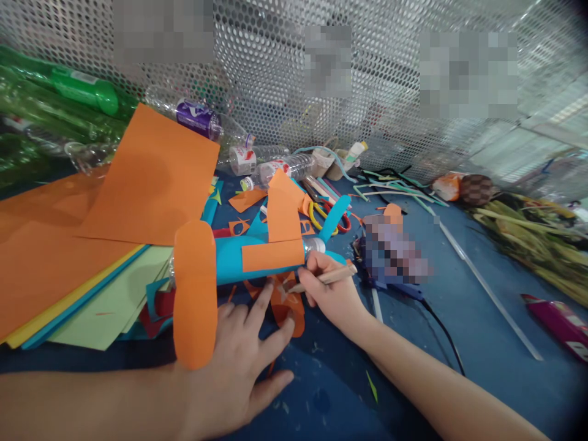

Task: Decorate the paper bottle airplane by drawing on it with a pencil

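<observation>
A bottle plane wrapped in blue paper, with orange paper wings and tail, lies on the blue table. My left hand rests flat with fingers spread on an orange paper scrap just below the plane. My right hand grips a pencil whose tip points left onto that scrap, close to the plane's bottle neck.
Orange, yellow, blue and green paper sheets are stacked at left. Plastic bottles lie along the perforated metal wall. Scissors, straws and scraps lie behind the plane. A black cable and a thin white rod lie at right.
</observation>
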